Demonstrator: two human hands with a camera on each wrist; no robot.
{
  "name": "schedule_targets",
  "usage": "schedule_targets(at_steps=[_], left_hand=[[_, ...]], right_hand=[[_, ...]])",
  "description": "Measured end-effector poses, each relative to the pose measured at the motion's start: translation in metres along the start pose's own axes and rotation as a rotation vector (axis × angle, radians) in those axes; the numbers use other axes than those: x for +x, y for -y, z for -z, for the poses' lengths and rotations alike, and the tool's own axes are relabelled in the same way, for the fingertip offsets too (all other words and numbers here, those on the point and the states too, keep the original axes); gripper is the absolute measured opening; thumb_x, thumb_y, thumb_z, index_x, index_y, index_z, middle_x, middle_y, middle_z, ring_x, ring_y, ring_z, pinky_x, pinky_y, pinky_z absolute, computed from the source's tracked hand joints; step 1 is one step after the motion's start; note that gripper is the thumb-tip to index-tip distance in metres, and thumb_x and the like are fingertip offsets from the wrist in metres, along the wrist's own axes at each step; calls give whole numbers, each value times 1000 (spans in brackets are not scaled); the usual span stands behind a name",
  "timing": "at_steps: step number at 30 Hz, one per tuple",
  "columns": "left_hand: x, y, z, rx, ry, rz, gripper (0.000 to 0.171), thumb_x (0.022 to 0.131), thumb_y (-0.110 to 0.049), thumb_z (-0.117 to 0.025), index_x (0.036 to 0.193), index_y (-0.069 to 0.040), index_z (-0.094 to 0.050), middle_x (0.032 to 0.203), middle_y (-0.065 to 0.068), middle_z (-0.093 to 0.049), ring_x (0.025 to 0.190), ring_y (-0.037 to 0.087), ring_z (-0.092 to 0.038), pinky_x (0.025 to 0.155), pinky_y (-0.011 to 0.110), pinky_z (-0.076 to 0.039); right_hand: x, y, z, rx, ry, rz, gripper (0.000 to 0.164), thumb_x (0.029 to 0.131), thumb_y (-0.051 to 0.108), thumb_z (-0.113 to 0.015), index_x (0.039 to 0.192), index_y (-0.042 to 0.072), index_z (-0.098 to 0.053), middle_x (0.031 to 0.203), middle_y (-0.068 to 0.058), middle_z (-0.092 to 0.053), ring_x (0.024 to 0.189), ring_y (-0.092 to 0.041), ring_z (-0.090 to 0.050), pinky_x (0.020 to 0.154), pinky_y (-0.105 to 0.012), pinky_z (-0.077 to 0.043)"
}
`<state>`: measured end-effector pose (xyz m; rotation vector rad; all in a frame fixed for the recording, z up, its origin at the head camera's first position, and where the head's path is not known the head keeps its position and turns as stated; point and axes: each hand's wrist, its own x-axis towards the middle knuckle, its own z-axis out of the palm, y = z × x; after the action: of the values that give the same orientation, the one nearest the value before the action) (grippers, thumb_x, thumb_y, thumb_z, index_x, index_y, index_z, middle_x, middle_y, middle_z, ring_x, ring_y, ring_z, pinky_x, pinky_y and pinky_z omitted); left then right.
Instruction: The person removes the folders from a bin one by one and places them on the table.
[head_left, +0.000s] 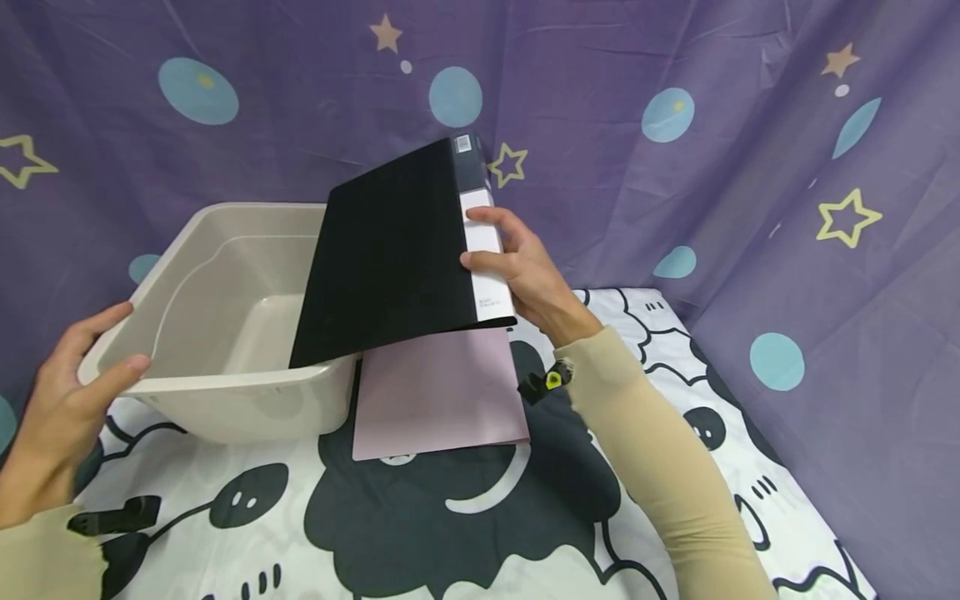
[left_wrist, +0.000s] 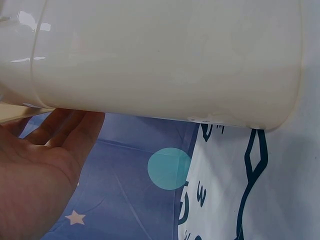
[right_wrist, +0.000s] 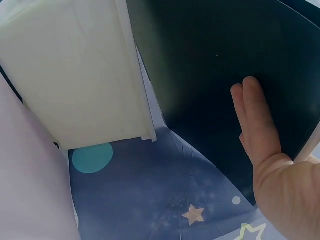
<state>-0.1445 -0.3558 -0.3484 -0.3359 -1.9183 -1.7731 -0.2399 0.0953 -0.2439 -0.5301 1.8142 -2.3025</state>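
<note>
A black binder [head_left: 390,250] with a white label on its spine is held up, tilted, by my right hand [head_left: 525,267]. The thumb lies on the front cover near the spine, and the fingers reach round behind; the right wrist view shows them along the underside of the black cover [right_wrist: 215,60]. The binder's left part overlaps the right side of a beige plastic tub [head_left: 247,383]. My left hand [head_left: 71,392] grips the tub's left rim, thumb over the front corner. In the left wrist view its fingers sit under the rim beside the tub wall [left_wrist: 160,65].
A pale pink folder [head_left: 442,400] lies on the patterned cloth [head_left: 390,542] right of the tub, partly beneath the raised binder. A purple curtain [head_left: 570,100] with stars and blue spots hangs behind and to the right.
</note>
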Motion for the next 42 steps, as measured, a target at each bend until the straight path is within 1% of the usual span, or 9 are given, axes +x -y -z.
schedule_targets(at_steps=[5,11,15,21,23,26,34,40,42], left_hand=[[-1,0,0,-73,-2,2,66,77,25,-53,138,0,-46,122,1,-52,101,9,-53,76,8,-42],[-2,-1,-1,-26,2,-1,67,78,24,-53,140,-1,-44,123,1,-50,102,9,-51,77,7,-42],[-3,-2,-2,-54,5,3,67,78,24,-53,140,-1,-44,123,1,-51,102,10,-51,76,8,-42],[-2,-2,-3,-114,20,-10,66,78,26,-50,139,1,-44,123,4,-51,103,11,-52,77,9,-44],[-2,-2,-2,-117,23,-14,66,78,26,-50,139,1,-43,124,4,-51,103,11,-52,77,9,-44],[-1,-1,-2,-113,20,-11,67,78,26,-51,139,1,-44,124,4,-51,103,11,-52,77,9,-44],[-1,-2,-3,-66,18,-9,68,78,26,-52,141,1,-42,125,3,-49,104,11,-51,77,8,-42],[-2,-2,-2,-38,16,-4,68,79,25,-52,141,-1,-42,125,1,-49,104,10,-51,77,7,-42],[-2,-2,-2,-43,17,-2,68,79,25,-52,141,-1,-42,125,2,-49,104,10,-51,77,8,-42]], right_hand=[[-3,2,4,5,-3,2,54,81,-8,-64,128,15,-50,102,-17,-60,73,-28,-67,60,-40,-56],[-6,4,8,22,1,11,54,81,-9,-63,128,14,-50,99,-15,-61,71,-26,-67,59,-38,-56],[-8,6,10,12,-6,13,54,81,-8,-64,129,13,-50,98,-15,-60,69,-24,-65,58,-36,-55],[-11,7,11,22,-17,21,53,82,-10,-63,128,14,-51,99,-16,-59,69,-26,-66,57,-38,-55],[-11,7,11,36,-23,23,53,81,-11,-62,127,14,-51,99,-16,-59,69,-26,-67,57,-39,-56],[-13,7,13,42,-27,26,53,81,-12,-61,127,14,-51,99,-16,-60,70,-26,-67,58,-39,-56],[-16,7,20,32,-27,25,54,81,-10,-63,128,14,-50,99,-16,-60,70,-25,-66,59,-38,-56],[-19,8,24,51,-36,31,55,81,-12,-61,128,14,-51,101,-15,-60,72,-25,-66,60,-38,-56],[-20,8,26,62,-39,34,55,81,-13,-60,128,13,-51,103,-15,-59,73,-26,-66,61,-38,-56]])
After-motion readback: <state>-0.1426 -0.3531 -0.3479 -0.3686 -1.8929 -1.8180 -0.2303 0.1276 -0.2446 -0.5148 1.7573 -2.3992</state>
